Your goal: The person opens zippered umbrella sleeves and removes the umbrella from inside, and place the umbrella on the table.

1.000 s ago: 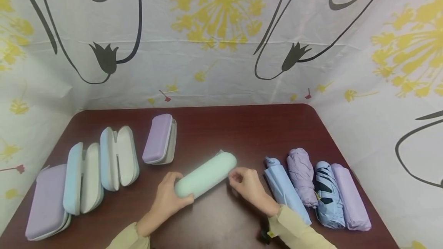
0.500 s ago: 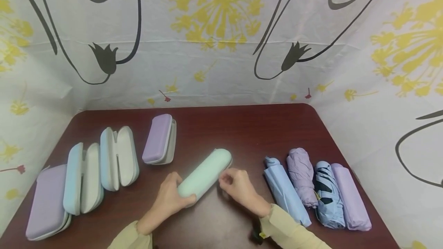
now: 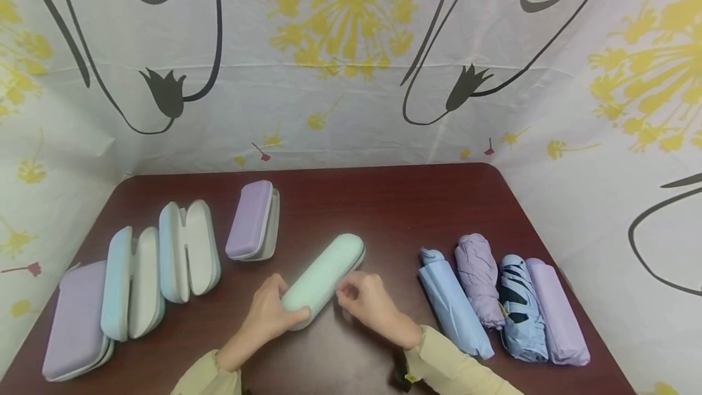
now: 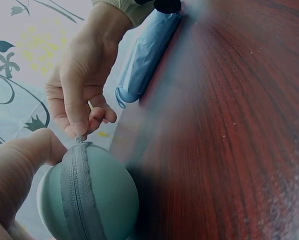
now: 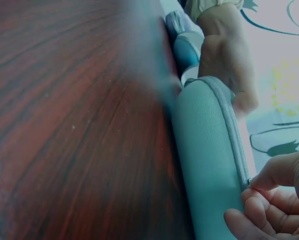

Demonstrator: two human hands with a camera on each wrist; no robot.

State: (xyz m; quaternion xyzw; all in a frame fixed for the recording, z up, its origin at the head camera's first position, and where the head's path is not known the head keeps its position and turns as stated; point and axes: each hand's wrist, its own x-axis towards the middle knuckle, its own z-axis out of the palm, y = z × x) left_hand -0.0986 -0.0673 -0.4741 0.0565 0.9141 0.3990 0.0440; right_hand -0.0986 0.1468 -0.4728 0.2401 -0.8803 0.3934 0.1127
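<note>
A mint-green zippered case lies aslant on the table in the head view. My left hand grips its near end, thumb on one side and fingers on the other. Beside the case's right flank is my right hand, its thumb and forefinger pinching the small zipper pull, as the left wrist view shows. Grey zipper tape runs along the case's edge to the pinching fingertips in the right wrist view; the stretch near the left hand looks closed. What the case holds is hidden.
Left on the dark red table stand a purple case, two light-blue cases with raised lids, and another purple case further back. Several folded umbrellas, including a blue one and a purple one, lie at right.
My right hand has slid left and nearer along the case's side with the zipper pull. The case has turned, its far end swinging left, while my left hand keeps its grip.
</note>
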